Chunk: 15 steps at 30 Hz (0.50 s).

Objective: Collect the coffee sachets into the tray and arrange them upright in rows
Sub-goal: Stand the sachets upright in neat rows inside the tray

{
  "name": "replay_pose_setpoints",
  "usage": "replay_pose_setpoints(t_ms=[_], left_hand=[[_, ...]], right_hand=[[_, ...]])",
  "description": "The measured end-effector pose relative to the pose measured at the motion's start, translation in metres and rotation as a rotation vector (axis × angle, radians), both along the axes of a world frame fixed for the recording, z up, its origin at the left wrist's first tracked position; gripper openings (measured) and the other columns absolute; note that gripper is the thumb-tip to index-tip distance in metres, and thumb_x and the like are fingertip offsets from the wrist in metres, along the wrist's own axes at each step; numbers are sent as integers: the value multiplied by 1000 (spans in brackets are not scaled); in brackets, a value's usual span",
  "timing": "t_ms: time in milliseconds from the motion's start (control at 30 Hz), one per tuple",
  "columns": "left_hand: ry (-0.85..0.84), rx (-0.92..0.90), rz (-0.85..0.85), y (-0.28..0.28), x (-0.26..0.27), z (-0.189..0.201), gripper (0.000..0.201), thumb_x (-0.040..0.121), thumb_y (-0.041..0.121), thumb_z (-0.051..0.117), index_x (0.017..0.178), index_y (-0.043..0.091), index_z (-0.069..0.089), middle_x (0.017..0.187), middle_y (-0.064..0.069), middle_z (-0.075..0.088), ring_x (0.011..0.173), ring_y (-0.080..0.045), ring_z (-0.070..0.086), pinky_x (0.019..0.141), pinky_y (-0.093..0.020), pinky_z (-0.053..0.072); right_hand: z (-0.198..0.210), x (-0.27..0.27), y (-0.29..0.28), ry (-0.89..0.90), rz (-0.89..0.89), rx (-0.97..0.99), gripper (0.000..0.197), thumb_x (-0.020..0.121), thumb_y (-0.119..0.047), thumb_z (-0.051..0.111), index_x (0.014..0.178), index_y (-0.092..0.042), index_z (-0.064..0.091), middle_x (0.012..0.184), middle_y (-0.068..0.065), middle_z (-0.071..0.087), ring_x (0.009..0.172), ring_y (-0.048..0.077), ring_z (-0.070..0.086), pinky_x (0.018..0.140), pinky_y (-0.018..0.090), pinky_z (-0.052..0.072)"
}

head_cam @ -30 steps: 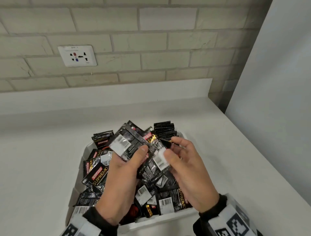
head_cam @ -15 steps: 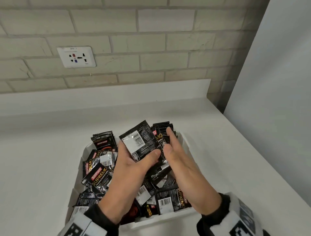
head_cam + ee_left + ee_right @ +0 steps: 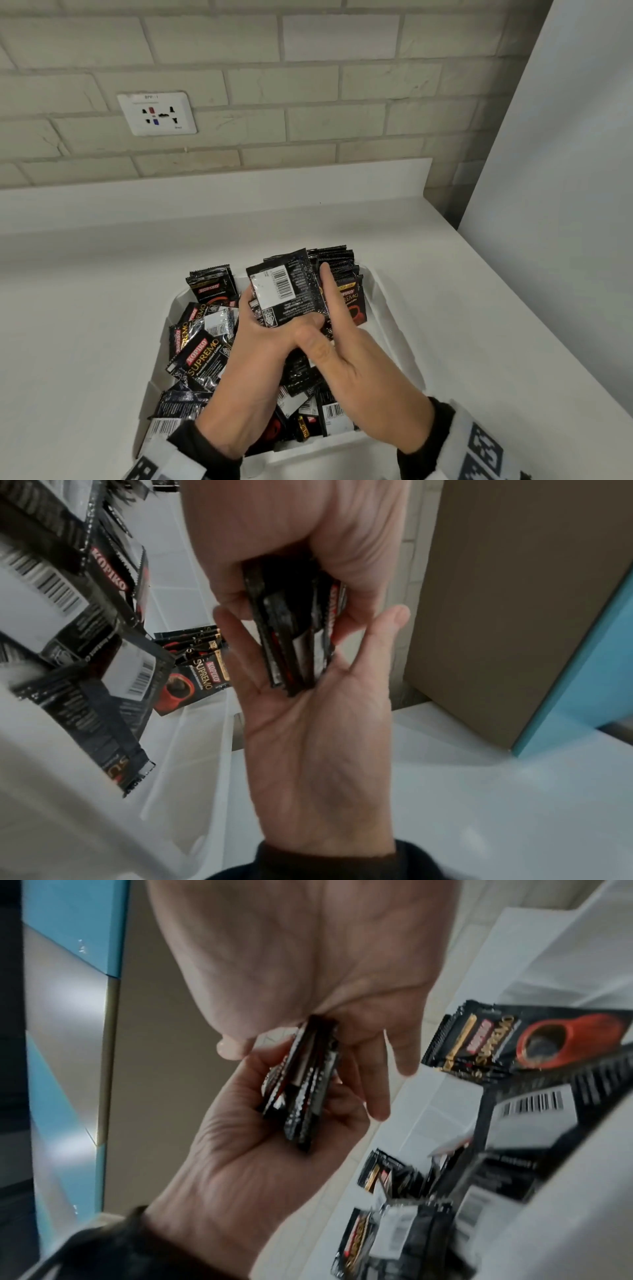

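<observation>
Above the tray's (image 3: 387, 308) far edge, the left hand (image 3: 253, 370) grips a small stack of sachets (image 3: 287, 291); the right hand (image 3: 349, 359), fingers straight, presses its side. Squaring edges first probably helps before standing them beside the far-right upright row (image 3: 337, 265).

Loose sachets (image 3: 202, 356) in the tray: red band reads "KOPIKO", gold lettering "SUPREMO". Upright sachet at far right (image 3: 352, 301): same "KOPIKO" and "SUPREMO" wording. Held stack of sachets (image 3: 286, 291): back panel carries a barcode, small print illegible. Wall socket (image 3: 157, 113): label begins "BPP", remainder unreadable.
</observation>
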State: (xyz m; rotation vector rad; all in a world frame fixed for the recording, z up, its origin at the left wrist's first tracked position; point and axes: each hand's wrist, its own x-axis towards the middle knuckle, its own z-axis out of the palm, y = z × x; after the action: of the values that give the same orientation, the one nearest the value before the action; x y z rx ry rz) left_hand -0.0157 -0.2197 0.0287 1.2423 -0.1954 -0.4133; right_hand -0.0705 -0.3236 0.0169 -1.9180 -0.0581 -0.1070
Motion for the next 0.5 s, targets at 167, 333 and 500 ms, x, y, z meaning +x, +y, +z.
replay_pose_setpoints(t_ms=[167,333,500], left_hand=[[254,-160,-164,5,-7,4,33,44,-6,70,71,12,76,75,-10,69,61,-20,66,55,-31,56],[494,-489,-292,4,-11,7,52,35,5,84,86,4,76,95,-14,70,79,-27,69,74,-39,57],[569,-556,-367,5,-8,9,60,37,9,87,96,4,74,100,-16,71,82,-28,71,68,-41,58]], right_hand=[[0,1,-2,17,135,99,96,72,-80,30,138,-40,-27,144,-33,23,131,-14,25,111,16,21],[-5,11,-7,-52,39,-84,86,80,-76,29,147,-35,-7,152,-13,18,141,5,15,115,42,19],[-9,14,-10,11,-97,-365,99,63,-88,-4,146,-35,-11,155,-11,-10,140,4,-18,117,44,0]])
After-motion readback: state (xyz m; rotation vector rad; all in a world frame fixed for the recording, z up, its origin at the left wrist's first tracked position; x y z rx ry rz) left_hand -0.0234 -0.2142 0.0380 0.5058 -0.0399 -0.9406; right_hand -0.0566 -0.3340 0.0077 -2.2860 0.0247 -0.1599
